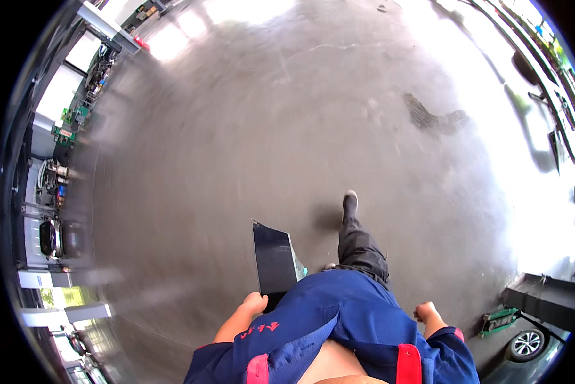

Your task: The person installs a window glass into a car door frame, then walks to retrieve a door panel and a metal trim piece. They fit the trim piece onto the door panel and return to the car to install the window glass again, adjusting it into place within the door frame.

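Observation:
My left hand [256, 301] is closed on the edge of a dark flat panel [273, 256], which hangs at my left side. The panel is glossy, with a pointed far corner and a pale greenish strip along its right edge. Its near end disappears behind my hand and my blue work jacket [345, 304]. On the other side, my right hand [426, 312] hangs in a loose fist, with nothing seen in it. One leg in dark trousers [358, 246] is stretched forward, its shoe [350, 198] on the floor.
Grey, shiny concrete floor [236, 141] spreads ahead, with a dark rough patch [428, 115] at far right. Near right are a dark post base [543, 297], a green metal frame [497, 321] and a car wheel [526, 345]. Parts and machines [63, 131] line the left wall.

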### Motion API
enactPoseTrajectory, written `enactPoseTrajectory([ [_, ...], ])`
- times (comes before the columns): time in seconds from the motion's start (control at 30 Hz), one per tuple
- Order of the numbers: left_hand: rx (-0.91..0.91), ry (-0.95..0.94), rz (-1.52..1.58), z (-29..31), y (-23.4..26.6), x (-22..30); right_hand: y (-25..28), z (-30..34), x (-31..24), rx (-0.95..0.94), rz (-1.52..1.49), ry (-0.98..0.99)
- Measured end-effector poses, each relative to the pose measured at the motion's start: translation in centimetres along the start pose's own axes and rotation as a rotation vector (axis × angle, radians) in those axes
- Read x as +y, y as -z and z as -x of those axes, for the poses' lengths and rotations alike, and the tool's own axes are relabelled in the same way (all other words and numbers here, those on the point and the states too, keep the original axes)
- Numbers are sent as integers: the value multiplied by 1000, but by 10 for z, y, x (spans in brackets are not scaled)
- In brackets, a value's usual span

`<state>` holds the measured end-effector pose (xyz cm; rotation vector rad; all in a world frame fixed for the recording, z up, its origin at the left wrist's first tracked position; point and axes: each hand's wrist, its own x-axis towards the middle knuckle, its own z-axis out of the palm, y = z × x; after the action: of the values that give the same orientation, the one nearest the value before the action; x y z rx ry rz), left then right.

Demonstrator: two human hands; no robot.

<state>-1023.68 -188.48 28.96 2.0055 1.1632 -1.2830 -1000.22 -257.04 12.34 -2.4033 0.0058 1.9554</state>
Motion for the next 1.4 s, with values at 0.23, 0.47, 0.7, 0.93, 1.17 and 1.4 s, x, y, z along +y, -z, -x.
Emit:
enactPoseTrajectory([
  [0.23, 81, 64, 18, -48, 182, 109, 302, -17, -278, 103, 44, 91],
  [0.47, 143, 47, 12, -131, 389, 216, 705, 55, -619, 780, -589, 828],
  [0.7, 182, -63, 12, -273, 580, 292, 866, -7, -724, 859, -505, 630],
  [0.93, 107, -102, -143, -340, 796, 411, 800, -52, -671, 166, -598, -73],
  [1.17, 110, -7, -135, -388, 919, 483, 931, -105, -772, 7, -623, -146],
  [1.4, 275, -1, -29, -467, 1138, 571, 1352, -138, -1101, 945, -451, 563],
])
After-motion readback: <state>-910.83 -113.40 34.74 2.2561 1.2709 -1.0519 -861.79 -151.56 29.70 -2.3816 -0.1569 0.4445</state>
